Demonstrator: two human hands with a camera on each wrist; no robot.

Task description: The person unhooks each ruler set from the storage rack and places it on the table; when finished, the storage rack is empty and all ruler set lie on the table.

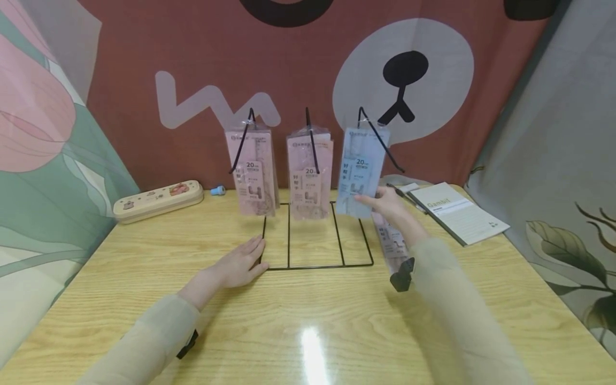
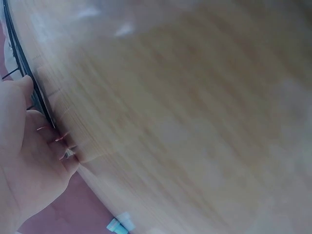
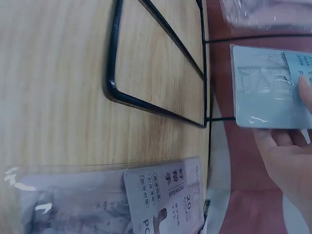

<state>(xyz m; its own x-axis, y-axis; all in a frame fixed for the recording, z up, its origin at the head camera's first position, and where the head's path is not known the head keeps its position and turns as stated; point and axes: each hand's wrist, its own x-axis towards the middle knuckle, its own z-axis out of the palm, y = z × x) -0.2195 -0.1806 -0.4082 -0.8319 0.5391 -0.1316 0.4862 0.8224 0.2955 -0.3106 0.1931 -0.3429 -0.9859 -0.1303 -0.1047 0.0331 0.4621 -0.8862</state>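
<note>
Overhead, pale-blue hanging packet (image 1: 360, 179)

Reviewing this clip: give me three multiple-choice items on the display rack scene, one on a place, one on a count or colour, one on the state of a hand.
1. Where does the pencil case lie?
A. At the table's back left, by the wall
B. Under the wire rack
C. On the booklet

2. How many packets hang on the wire rack?
A. One
B. Three
C. Five

3. What is the right hand doing?
A. Lying flat on the table
B. Pinching the blue packet
C. Holding the booklet

Answers:
1. A, it sits left of the rack near the backdrop.
2. B, two pink packets and one blue packet hang from the hooks.
3. B, its fingers meet the blue packet's lower edge, while the left hand rests at the rack's base.
</note>
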